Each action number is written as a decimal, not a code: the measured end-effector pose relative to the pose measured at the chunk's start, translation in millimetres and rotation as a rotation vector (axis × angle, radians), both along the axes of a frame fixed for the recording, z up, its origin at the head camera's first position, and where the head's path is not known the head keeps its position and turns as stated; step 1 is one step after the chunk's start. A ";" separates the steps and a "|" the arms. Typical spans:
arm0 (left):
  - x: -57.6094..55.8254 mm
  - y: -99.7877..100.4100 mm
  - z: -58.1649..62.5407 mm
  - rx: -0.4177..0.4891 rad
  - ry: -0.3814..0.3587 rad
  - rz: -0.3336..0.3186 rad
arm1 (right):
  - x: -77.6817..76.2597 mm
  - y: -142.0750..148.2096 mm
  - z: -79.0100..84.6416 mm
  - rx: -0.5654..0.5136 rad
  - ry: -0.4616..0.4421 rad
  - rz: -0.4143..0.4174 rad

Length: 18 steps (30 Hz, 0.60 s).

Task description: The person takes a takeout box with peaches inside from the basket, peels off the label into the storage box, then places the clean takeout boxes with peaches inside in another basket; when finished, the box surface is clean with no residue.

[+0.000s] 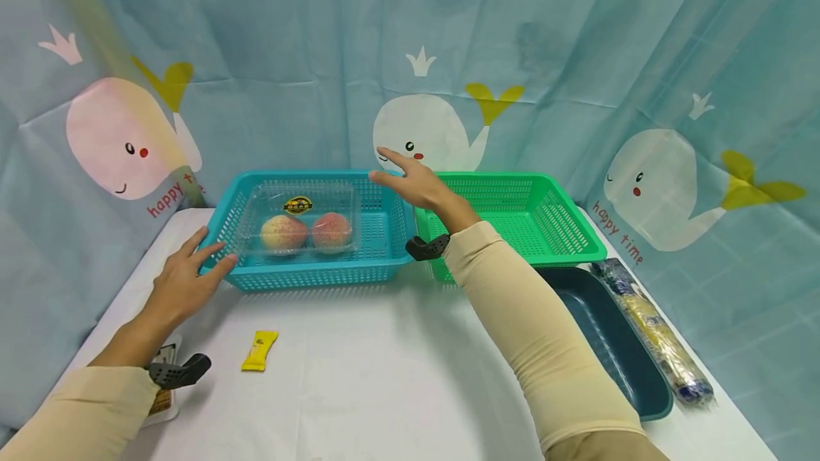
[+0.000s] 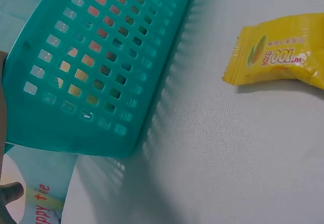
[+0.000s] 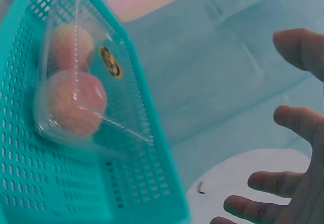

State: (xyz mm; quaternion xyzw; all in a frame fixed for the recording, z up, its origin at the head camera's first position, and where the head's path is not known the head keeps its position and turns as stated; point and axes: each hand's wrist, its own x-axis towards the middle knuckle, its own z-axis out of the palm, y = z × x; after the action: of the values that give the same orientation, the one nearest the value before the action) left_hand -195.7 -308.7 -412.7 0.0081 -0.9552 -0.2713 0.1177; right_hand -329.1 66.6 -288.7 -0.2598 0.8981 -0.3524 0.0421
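Observation:
A blue basket [image 1: 314,277] holds a clear plastic box [image 1: 256,206] with two peaches [image 1: 332,232] inside and a dark round label on top. At the basket's front left corner is my left hand [image 1: 182,282], fingers extended and fingertips right at the rim. My right hand [image 1: 418,183] hovers over the basket's right end, its fingers spread and nothing in them. The right wrist view shows that hand [image 3: 298,183] apart from the basket wall [image 3: 157,127]. On the cloth before the basket lies a small yellow wrapped packet [image 1: 260,351].
To the right stands a green basket [image 1: 570,223]. Partly behind the right sleeve is a dark blue tray [image 1: 602,319], with a long plastic-wrapped pack [image 1: 660,336] beside it. A white package [image 1: 168,407] lies under the left wrist. A whale-print curtain [image 1: 288,91] rises behind.

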 end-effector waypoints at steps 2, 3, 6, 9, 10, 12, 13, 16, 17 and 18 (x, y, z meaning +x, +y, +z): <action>0.6 -1.1 -1.4 -0.021 0.014 0.002 | -2.7 -5.3 -6.5 -0.015 -0.022 -0.001; 1.1 -1.8 -2.2 -0.030 0.023 0.001 | -3.3 -8.2 -9.5 -0.025 -0.032 0.000; 3.3 -3.5 -4.1 -0.053 0.047 -0.001 | -4.3 -17.3 -17.3 -0.048 -0.071 0.001; 5.6 -4.0 -4.6 -0.064 0.053 0.001 | -5.3 -26.8 -23.2 -0.072 -0.121 0.001; 6.1 -3.9 -4.6 -0.066 0.053 0.003 | -5.8 -29.7 -25.0 -0.082 -0.146 -0.002; 6.6 -3.5 -4.7 -0.064 0.053 0.004 | -7.4 -34.9 -29.1 -0.105 -0.206 -0.012; 6.4 -3.4 -4.8 -0.064 0.055 0.004 | -8.2 -37.3 -31.1 -0.118 -0.243 -0.018; 4.4 -2.1 -4.9 -0.058 0.066 0.002 | -11.1 -43.6 -37.9 -0.149 -0.345 -0.055; 3.6 -1.4 -4.9 -0.056 0.071 0.002 | -12.6 -45.6 -40.6 -0.154 -0.371 -0.067; 2.5 -0.8 -4.9 -0.056 0.073 0.001 | -14.2 -47.6 -43.3 -0.155 -0.392 -0.080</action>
State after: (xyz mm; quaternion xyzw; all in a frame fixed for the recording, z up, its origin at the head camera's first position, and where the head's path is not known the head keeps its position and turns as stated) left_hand -193.2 -309.5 -417.6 -0.0046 -0.9574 -0.2447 0.1530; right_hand -343.3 19.0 -332.0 -0.1529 0.8524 -0.4658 0.1818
